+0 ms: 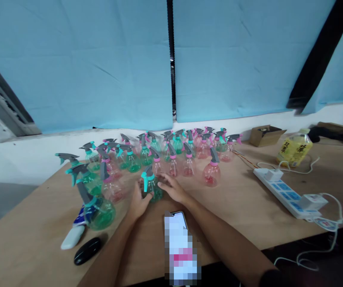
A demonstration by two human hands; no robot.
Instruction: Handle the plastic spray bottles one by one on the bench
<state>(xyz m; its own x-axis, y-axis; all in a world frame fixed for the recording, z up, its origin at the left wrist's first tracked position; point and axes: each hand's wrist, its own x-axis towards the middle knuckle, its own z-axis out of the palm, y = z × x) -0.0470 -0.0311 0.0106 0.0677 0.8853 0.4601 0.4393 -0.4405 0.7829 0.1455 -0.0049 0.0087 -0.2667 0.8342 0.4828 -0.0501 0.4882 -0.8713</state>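
A green spray bottle [157, 193] with a grey and turquoise trigger head stands upright near the middle of the table, between my two hands. My left hand [139, 201] wraps its left side, with the thumb across the front. From the right, my right hand [173, 188] cups the same bottle, its thumb at the front and its fingers partly hidden behind. Just beyond are pink spray bottles, one of them [173, 166] with a grey head and pink collar. A phone [180, 235] with a lit screen lies between my forearms, partly pixelated.
Several more green and pink spray bottles spread across the back and left, including a large green one [101, 215]. At left lie a white object [72, 238] and a black case [87, 251]. A power strip [282, 195], yellow-labelled bottle [294, 148] and cardboard box [265, 136] occupy the right.
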